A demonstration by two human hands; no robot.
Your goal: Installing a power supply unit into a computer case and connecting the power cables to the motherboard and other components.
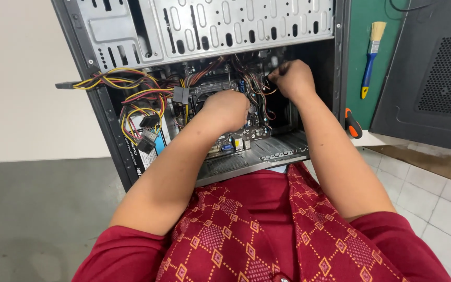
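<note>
Right hand point(294, 78) pinched on thin multicoloured front-panel wires point(257, 86) at 1 o'clock; left hand point(228, 108) fisted over dark green motherboard point(236, 138) (grip contents hidden). Risk: tugging wires could bend pins.

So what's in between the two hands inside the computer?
In the head view, a bunch of thin coloured wires over the circuit board lies between the left hand and right hand.

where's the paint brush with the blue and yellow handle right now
In the head view, the blue-and-yellow-handled paint brush lies at upper right on the green mat, between the open black computer case and the detached black side panel.
</note>
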